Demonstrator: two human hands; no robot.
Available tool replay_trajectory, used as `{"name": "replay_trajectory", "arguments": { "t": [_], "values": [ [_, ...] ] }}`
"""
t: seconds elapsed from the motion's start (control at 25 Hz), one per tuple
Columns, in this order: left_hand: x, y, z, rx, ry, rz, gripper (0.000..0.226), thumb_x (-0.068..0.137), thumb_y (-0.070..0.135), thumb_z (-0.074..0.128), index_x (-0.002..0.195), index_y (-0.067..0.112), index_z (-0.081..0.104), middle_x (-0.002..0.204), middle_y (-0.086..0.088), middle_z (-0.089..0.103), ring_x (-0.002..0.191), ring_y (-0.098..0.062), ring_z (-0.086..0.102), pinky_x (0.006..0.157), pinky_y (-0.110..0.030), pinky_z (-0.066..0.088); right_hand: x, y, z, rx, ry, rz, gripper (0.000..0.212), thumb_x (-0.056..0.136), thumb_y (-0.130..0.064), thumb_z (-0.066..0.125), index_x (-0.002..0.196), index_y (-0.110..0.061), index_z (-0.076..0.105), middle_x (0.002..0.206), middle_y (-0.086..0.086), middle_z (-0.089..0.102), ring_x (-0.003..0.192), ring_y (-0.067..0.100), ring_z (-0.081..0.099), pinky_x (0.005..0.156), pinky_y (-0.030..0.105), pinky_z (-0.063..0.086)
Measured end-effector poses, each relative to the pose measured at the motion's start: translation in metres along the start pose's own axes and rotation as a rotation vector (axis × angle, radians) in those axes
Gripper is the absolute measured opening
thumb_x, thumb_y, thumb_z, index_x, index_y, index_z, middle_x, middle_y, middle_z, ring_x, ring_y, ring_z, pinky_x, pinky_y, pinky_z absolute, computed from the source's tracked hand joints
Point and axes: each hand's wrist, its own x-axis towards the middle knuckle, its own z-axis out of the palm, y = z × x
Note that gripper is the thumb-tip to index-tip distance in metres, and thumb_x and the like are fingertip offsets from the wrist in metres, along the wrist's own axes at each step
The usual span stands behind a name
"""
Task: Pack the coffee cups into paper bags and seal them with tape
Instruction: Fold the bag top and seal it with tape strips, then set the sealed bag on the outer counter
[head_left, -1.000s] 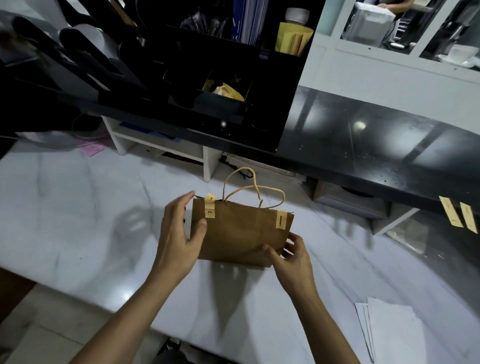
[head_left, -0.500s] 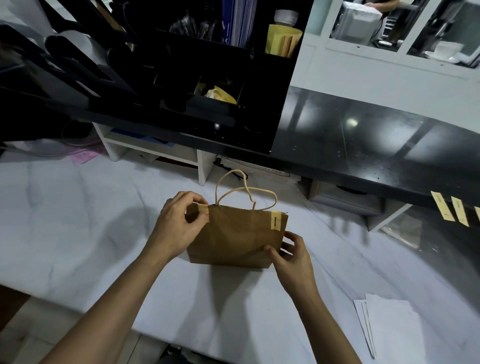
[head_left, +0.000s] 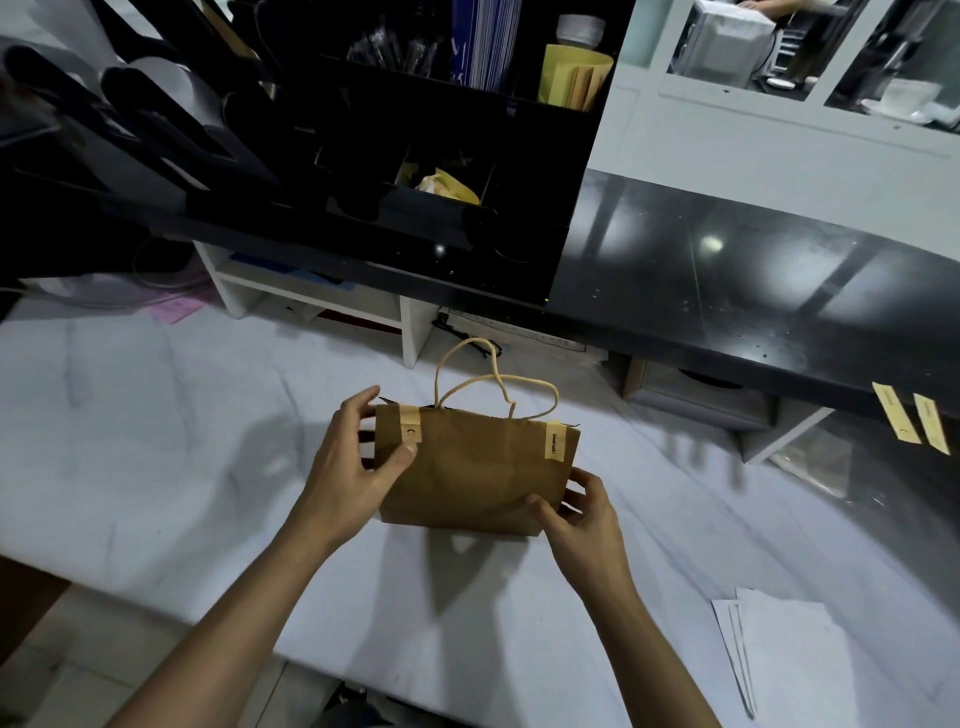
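Here, a brown bag (head_left: 470, 473) is standing on the counter (head_left: 156, 415), taped shut with two strips; its contents are hidden. The left hand (head_left: 348, 467) is gripping its top corner, and the right hand (head_left: 582, 514) is pinching its bottom corner.

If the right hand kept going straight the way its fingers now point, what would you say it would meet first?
The right hand already grips the paper bag at its lower right corner, fingers pointing up and left, so the bag itself comes first; depth beyond is unclear.
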Motion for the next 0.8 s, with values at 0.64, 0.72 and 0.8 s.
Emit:
{"name": "replay_trajectory", "arguments": {
  "t": [0.64, 0.72, 0.8],
  "values": [
    [-0.009, 0.013, 0.007, -0.074, -0.149, -0.044, 0.062, 0.091, 0.031, 0.07, 0.142, 0.04, 0.037, 0.121, 0.022, 0.054, 0.099, 0.019, 0.054, 0.068, -0.005, 0.048, -0.017, -0.015, -0.006, 0.067, 0.146, -0.109, 0.047, 0.089, -0.035, 0.075, 0.13, -0.037, 0.052, 0.11, 0.0, 0.071, 0.103, 0.015, 0.067, 0.079, 0.028, 0.056],
    [-0.003, 0.022, 0.008, -0.086, -0.182, -0.009, 0.059, 0.091, 0.03, 0.069, 0.139, 0.042, 0.038, 0.121, 0.022, 0.053, 0.1, 0.022, 0.052, 0.068, -0.003, 0.047, -0.021, -0.017, -0.01, 0.086, 0.199, -0.112, 0.043, 0.089, -0.034, 0.075, 0.127, -0.039, 0.054, 0.109, -0.001, 0.071, 0.1, 0.009, 0.067, 0.076, 0.022, 0.053],
    [0.002, 0.029, 0.01, -0.1, -0.237, 0.027, 0.058, 0.09, 0.032, 0.069, 0.138, 0.043, 0.039, 0.124, 0.019, 0.054, 0.103, 0.017, 0.053, 0.069, -0.004, 0.048, -0.029, -0.022, -0.014, 0.104, 0.257, -0.11, 0.041, 0.09, -0.031, 0.075, 0.125, -0.04, 0.056, 0.107, -0.005, 0.07, 0.095, 0.0, 0.066, 0.071, 0.012, 0.05]
  ]
}}
